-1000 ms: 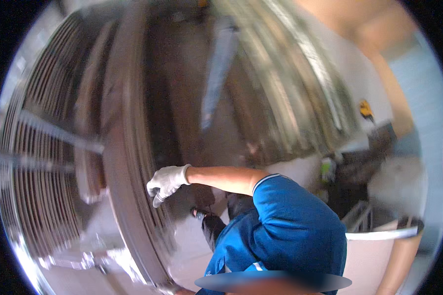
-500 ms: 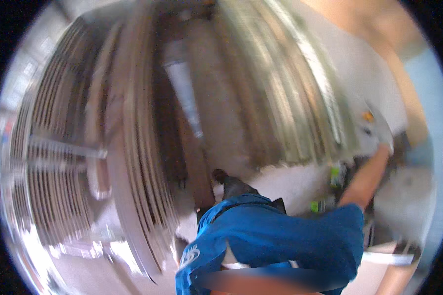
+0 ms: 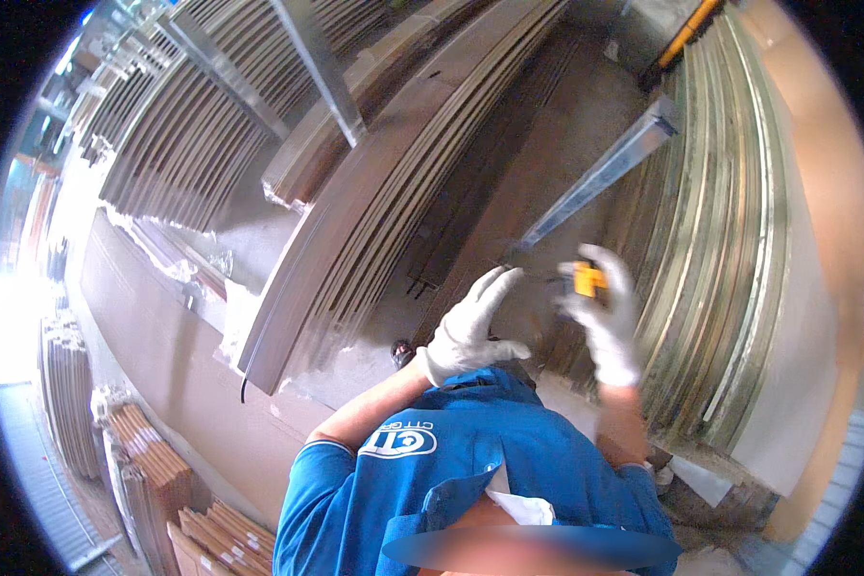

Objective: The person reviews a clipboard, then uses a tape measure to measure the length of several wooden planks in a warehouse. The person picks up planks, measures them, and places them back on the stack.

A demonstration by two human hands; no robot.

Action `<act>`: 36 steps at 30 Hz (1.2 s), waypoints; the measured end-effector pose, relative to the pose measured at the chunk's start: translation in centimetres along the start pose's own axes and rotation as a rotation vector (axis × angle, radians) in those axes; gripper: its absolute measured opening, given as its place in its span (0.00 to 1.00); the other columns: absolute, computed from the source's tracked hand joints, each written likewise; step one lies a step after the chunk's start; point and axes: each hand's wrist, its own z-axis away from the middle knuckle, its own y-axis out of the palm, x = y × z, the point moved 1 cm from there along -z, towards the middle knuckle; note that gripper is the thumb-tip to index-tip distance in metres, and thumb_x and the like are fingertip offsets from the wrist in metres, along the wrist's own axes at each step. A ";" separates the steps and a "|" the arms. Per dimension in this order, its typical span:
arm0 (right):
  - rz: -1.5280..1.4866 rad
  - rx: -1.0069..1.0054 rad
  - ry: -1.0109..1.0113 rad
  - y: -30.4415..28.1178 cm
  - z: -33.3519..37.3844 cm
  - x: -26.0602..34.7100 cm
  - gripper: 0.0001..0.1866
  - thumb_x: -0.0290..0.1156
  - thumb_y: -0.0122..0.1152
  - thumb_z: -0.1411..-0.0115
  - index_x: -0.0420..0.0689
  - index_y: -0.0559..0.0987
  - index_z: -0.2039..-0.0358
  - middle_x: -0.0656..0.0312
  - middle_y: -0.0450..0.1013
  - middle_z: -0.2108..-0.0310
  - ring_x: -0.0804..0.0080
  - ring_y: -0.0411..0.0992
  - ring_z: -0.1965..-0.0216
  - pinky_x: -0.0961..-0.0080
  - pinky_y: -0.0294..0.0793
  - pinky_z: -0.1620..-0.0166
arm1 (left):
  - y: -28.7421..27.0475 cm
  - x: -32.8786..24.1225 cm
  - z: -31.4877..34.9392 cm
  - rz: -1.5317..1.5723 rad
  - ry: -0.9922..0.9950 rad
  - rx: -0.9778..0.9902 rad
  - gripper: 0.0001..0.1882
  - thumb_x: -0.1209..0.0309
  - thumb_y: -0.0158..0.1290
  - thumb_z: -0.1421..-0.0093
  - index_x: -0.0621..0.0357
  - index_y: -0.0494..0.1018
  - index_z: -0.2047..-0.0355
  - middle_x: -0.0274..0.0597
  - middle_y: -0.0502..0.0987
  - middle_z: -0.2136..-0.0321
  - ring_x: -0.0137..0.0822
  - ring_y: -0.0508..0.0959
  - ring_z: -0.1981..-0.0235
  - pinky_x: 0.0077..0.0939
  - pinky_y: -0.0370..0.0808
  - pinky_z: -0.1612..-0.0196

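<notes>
My right hand point(image 3: 605, 322), in a white glove, is raised in front of me and closed around a small yellow tape measure point(image 3: 588, 278). My left hand point(image 3: 470, 331), also gloved, is held up just left of it with fingers spread and thumb apart. A thin strip runs from the tape measure toward my left fingertips; I cannot tell whether they touch it. Both hands hover over dark brown boards point(image 3: 394, 202) stacked on edge. My blue shirt point(image 3: 470, 461) fills the lower middle.
A long grey metal bar point(image 3: 610, 168) lies across the boards ahead of my hands. Pale greenish sheets point(image 3: 730, 250) stand on edge at the right. More board stacks point(image 3: 182, 125) fill the upper left, with orange-brown panels point(image 3: 154, 461) at the lower left.
My left hand has left the board edge and come up in front of me. My right arm reached to the right, and that hand now holds the yellow tape measure. The view has swung.
</notes>
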 end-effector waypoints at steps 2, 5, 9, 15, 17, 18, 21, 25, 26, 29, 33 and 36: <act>0.182 0.106 -0.135 6.3 -1.5 -2.0 0.39 0.41 0.71 0.47 0.41 0.66 0.39 0.53 0.69 0.44 0.62 0.70 0.46 0.67 0.65 0.40 | -0.2 0.0 0.5 -0.020 0.126 -0.199 0.49 0.62 0.70 0.52 0.65 0.56 0.35 0.59 0.63 0.39 0.52 0.66 0.38 0.40 0.63 0.37; 0.170 0.358 -0.339 11.3 -1.9 -2.9 0.39 0.48 0.70 0.46 0.41 0.68 0.40 0.48 0.68 0.42 0.56 0.67 0.40 0.65 0.65 0.40 | -2.4 2.0 2.7 0.183 -0.252 -0.344 0.48 0.63 0.70 0.52 0.63 0.57 0.35 0.53 0.68 0.42 0.44 0.69 0.40 0.36 0.66 0.39; 0.520 0.509 -0.566 13.0 -3.1 -2.1 0.30 0.43 0.69 0.46 0.42 0.74 0.46 0.51 0.74 0.50 0.52 0.72 0.47 0.62 0.71 0.44 | -5.2 3.2 6.2 0.297 -0.305 -0.358 0.50 0.63 0.70 0.54 0.61 0.56 0.34 0.48 0.68 0.42 0.37 0.68 0.41 0.32 0.63 0.37; 0.454 0.639 -0.537 14.1 -5.3 -1.4 0.28 0.43 0.70 0.45 0.39 0.76 0.50 0.52 0.75 0.53 0.59 0.74 0.51 0.66 0.72 0.46 | -6.0 2.3 7.3 0.374 -0.431 -0.459 0.45 0.71 0.67 0.55 0.60 0.60 0.37 0.48 0.70 0.45 0.37 0.69 0.42 0.30 0.65 0.39; 0.461 0.647 -0.531 14.2 -5.6 -1.3 0.29 0.44 0.70 0.45 0.38 0.76 0.49 0.53 0.75 0.53 0.62 0.75 0.52 0.68 0.72 0.47 | -6.0 2.0 7.0 0.342 -0.458 -0.493 0.43 0.73 0.67 0.56 0.60 0.62 0.38 0.48 0.71 0.46 0.37 0.70 0.43 0.30 0.66 0.40; 0.436 0.652 -0.497 14.1 -5.8 -1.2 0.29 0.45 0.70 0.45 0.38 0.76 0.49 0.53 0.75 0.53 0.63 0.75 0.53 0.69 0.73 0.48 | -6.0 1.9 6.9 0.316 -0.467 -0.505 0.43 0.73 0.67 0.56 0.59 0.62 0.38 0.47 0.71 0.46 0.38 0.71 0.43 0.30 0.66 0.40; 0.427 0.661 -0.368 13.5 -6.4 -1.4 0.27 0.43 0.70 0.45 0.37 0.77 0.52 0.54 0.76 0.56 0.67 0.76 0.56 0.72 0.74 0.52 | -5.7 1.8 6.5 0.281 -0.422 -0.532 0.43 0.74 0.67 0.57 0.59 0.62 0.39 0.47 0.71 0.46 0.39 0.72 0.44 0.31 0.67 0.40; 0.417 0.699 -0.279 12.3 -7.0 -2.3 0.19 0.38 0.72 0.46 0.38 0.80 0.60 0.56 0.77 0.63 0.71 0.76 0.61 0.74 0.74 0.56 | -4.5 1.5 5.4 0.152 -0.359 -0.458 0.42 0.72 0.69 0.59 0.58 0.65 0.42 0.49 0.73 0.49 0.46 0.74 0.47 0.35 0.70 0.43; 0.417 0.664 -0.272 12.0 -7.0 -2.7 0.18 0.37 0.72 0.47 0.38 0.80 0.62 0.56 0.77 0.65 0.69 0.76 0.62 0.74 0.74 0.57 | -4.3 1.3 5.1 0.094 -0.350 -0.427 0.41 0.71 0.69 0.59 0.57 0.65 0.42 0.49 0.73 0.50 0.47 0.74 0.48 0.36 0.71 0.44; 0.399 0.632 -0.257 10.8 -6.8 -3.7 0.15 0.34 0.74 0.50 0.38 0.80 0.68 0.55 0.77 0.69 0.66 0.77 0.66 0.72 0.75 0.61 | -3.6 0.7 4.2 0.018 -0.375 -0.391 0.39 0.68 0.68 0.58 0.58 0.67 0.44 0.52 0.74 0.54 0.49 0.75 0.52 0.37 0.72 0.48; 0.168 0.768 0.134 9.3 -7.5 -4.8 0.11 0.31 0.71 0.46 0.42 0.76 0.72 0.70 0.71 0.74 0.80 0.67 0.70 0.80 0.68 0.63 | -3.6 0.7 4.7 -0.122 -0.404 -0.264 0.35 0.67 0.64 0.56 0.57 0.68 0.45 0.53 0.74 0.58 0.53 0.75 0.55 0.39 0.73 0.51; -0.046 0.734 0.301 7.9 -9.9 -4.3 0.07 0.35 0.64 0.39 0.47 0.76 0.70 0.73 0.70 0.73 0.86 0.66 0.71 0.85 0.65 0.66 | -4.5 1.9 7.5 -0.164 -0.509 -0.154 0.34 0.62 0.63 0.57 0.54 0.70 0.47 0.52 0.73 0.59 0.53 0.75 0.56 0.41 0.73 0.52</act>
